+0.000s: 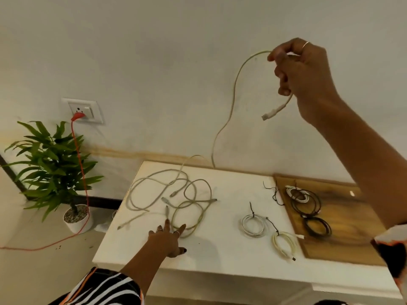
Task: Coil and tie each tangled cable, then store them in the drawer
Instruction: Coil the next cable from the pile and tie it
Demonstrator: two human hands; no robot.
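Right hand (301,71), upper right of frame: grasping a pale cable (233,100) near its plug, raised high. Left hand (168,241), lower centre: fingers spread flat beside the tangled cables (176,194) on the white tabletop (220,249). Tied coils (253,225) (white, cream) at right; dark ones on a wooden board (343,234).

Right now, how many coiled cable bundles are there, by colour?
White coils: 2
Cream coil: 1
Black coils: 2
Total: 5
Not counted, uncoiled: the tangled pile and the cable held by the right hand.
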